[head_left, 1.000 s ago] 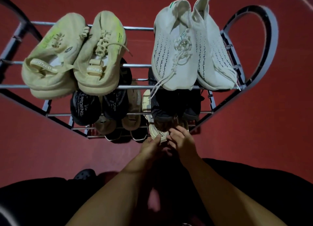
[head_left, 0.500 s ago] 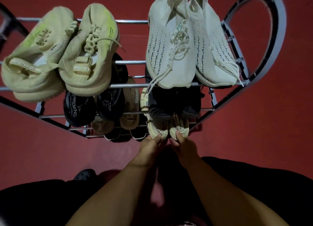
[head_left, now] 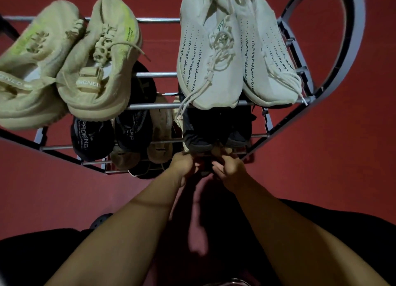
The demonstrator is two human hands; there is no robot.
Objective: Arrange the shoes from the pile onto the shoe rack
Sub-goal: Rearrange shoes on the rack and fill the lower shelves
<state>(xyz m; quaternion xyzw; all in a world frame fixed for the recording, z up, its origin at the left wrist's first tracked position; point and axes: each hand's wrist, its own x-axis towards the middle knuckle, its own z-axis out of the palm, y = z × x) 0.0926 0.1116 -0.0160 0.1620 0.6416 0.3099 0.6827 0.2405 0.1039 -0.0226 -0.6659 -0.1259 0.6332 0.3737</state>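
My left hand (head_left: 186, 164) and right hand (head_left: 228, 169) reach side by side to the near edge of the shoe rack (head_left: 334, 67), low on its right half. Fingers of both are curled at a beige shoe (head_left: 179, 114) on a lower tier, mostly hidden beneath the black shoes (head_left: 216, 129); grip too dark to tell. Top tier: white pair (head_left: 233, 56) right, tan-green pair (head_left: 70, 67) left. Below left: black slip-ons (head_left: 92, 139). Red floor (head_left: 332, 168) all round.

Head cam, steep down, close over shoe rack (head_left: 154, 75)
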